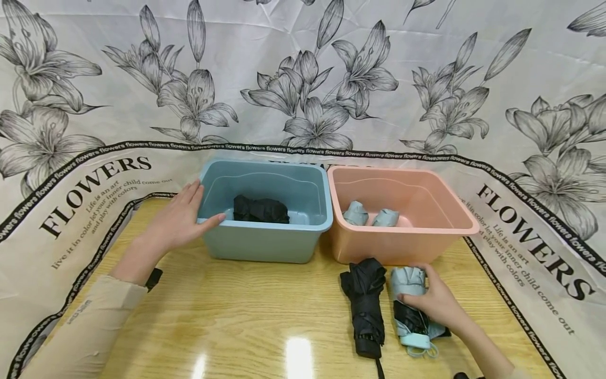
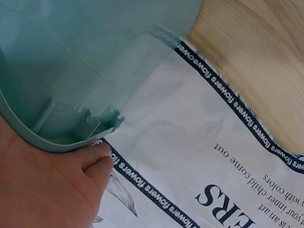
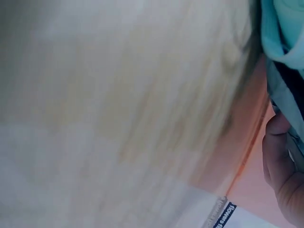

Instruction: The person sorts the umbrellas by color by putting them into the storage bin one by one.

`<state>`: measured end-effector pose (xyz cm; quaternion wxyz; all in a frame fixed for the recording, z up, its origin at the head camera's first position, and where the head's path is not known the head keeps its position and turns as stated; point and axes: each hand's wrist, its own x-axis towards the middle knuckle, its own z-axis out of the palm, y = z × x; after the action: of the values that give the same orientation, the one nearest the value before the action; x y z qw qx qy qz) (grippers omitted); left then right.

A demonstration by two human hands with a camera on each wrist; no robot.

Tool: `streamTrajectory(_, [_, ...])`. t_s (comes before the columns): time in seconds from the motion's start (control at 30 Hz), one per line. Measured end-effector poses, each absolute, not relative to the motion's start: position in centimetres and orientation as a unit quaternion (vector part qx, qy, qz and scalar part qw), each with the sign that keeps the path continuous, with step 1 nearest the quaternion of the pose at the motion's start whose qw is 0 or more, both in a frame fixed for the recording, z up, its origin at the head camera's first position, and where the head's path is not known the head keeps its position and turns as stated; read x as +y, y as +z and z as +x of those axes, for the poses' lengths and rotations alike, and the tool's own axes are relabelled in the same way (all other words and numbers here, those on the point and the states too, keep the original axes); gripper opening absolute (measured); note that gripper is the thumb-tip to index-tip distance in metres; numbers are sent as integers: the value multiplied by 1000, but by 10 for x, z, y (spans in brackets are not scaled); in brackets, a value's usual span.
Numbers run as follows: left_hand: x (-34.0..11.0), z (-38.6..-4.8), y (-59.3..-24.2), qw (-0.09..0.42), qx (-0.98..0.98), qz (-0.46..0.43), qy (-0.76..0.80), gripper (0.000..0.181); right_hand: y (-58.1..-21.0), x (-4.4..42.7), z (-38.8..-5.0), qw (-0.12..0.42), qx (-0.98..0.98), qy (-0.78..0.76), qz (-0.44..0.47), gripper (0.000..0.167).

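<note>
My left hand (image 1: 177,221) rests on the left corner of a blue plastic bin (image 1: 265,245); its fingers lie straight along the outside and the thumb reaches over the front rim. In the left wrist view, fingers (image 2: 97,159) touch the bin's rim from outside. On the table at right, my right hand (image 1: 440,302) grips a folded light blue umbrella (image 1: 409,281), thumb on one side and fingers on the other. The right wrist view shows only part of this hand (image 3: 285,166) and the umbrella. A folded black umbrella (image 1: 366,308) lies just left of it.
Inside the blue bin is a folded black bundle (image 1: 260,210). Two light blue bundles (image 1: 356,213) stand in the pink bin (image 1: 393,247), right beside the blue one. Both bins stand at the back of the wooden table (image 1: 236,305), against a flower-printed cloth (image 1: 293,126).
</note>
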<state>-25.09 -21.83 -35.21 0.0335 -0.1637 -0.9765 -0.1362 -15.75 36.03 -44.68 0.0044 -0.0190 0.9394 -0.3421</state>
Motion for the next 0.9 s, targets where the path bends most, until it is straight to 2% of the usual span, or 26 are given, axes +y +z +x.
streamTrajectory(0.27, [-217,-252,-353,39,-976,-164,-138,108,-435,361,-138,-13,921,-389,22,94])
streamTrajectory(0.57, [-219,-252,-353,34,-977,-160,-135,108,-412,354,-128,-122,883,-453,-21,84])
streamTrajectory(0.9, [-218,-250,-353,32,-979,-157,-126,108,-367,356,-132,-216,837,-500,-53,88])
